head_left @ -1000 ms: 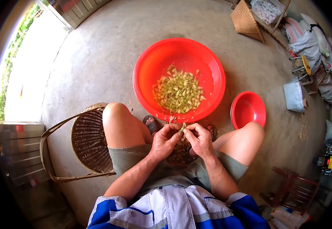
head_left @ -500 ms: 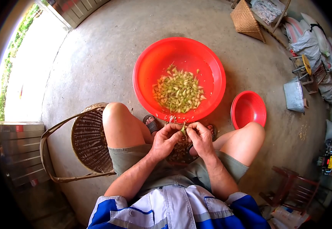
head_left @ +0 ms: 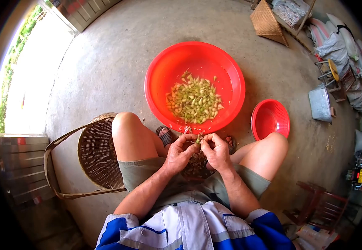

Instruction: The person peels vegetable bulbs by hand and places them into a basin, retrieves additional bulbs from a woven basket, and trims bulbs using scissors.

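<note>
My left hand (head_left: 179, 154) and my right hand (head_left: 216, 153) meet in front of my knees, both with fingers pinched. Between their fingertips is a small green bulb (head_left: 198, 140), mostly covered by the fingers; its exact kind is hard to make out. Just beyond, a big red plastic basin (head_left: 156, 93) stands on the floor. In it lie many pale yellow-green, teardrop-shaped bulbs (head_left: 195, 98), gathered towards its near side. Below my hands, dry peelings (head_left: 194, 166) lie scattered on the floor between my feet.
By my left leg a dark wicker basket (head_left: 99, 152) with a long handle lies tilted. A smaller red colander (head_left: 272, 118) stands beyond my right knee. Farther right are a metal bucket (head_left: 320, 104), sacks (head_left: 335, 50) and a wooden chair (head_left: 318, 208). A woven basket (head_left: 268, 23) is at the back.
My right fingers have shifted slightly, closer to the left fingertips, and less of the green bulb shows. The basin and the rest stay in place.
</note>
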`<state>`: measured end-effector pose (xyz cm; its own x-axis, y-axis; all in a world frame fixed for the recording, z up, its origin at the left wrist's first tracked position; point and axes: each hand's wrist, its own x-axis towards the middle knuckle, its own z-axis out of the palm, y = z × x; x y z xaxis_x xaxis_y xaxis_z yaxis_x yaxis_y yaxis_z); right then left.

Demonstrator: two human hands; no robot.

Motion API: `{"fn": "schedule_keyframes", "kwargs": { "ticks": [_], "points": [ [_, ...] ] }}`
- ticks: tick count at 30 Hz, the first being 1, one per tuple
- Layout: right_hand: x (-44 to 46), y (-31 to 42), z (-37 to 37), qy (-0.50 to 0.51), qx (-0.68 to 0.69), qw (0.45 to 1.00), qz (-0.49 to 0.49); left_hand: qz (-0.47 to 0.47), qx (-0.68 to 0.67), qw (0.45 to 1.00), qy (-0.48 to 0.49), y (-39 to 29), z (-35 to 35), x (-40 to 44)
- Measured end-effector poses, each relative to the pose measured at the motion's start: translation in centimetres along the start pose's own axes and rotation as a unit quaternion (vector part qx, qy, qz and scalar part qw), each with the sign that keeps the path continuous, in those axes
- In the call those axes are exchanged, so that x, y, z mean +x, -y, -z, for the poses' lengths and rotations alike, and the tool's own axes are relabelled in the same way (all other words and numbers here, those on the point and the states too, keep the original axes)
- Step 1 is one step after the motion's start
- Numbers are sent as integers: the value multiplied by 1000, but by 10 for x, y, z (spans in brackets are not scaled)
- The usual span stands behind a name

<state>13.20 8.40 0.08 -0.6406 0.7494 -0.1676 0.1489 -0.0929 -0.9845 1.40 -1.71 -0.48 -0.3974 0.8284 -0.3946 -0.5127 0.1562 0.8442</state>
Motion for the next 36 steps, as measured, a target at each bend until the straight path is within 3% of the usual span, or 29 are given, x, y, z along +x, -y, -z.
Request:
{"fn": "schedule_keyframes", "kwargs": {
  "ticks": [4,13,18,22,27,36],
  "points": [
    [-2,2,-2,-12,-21,1000,6,32,-14,999,14,-4,2,-1],
    [-1,-1,-1,-18,-79,997,9,25,-184,983,2,-5,9,3],
    [0,1,1,22,62,996,-62,-14,-77,997,1,0,6,4],
    [1,2,4,42,78,992,-96,-57,-8,998,25,10,6,4],
    [2,-1,6,37,150,981,-118,-58,-14,998,34,9,6,2],
    [2,5,5,37,67,993,-87,-37,-21,999,26,10,6,3]
  ]
}}
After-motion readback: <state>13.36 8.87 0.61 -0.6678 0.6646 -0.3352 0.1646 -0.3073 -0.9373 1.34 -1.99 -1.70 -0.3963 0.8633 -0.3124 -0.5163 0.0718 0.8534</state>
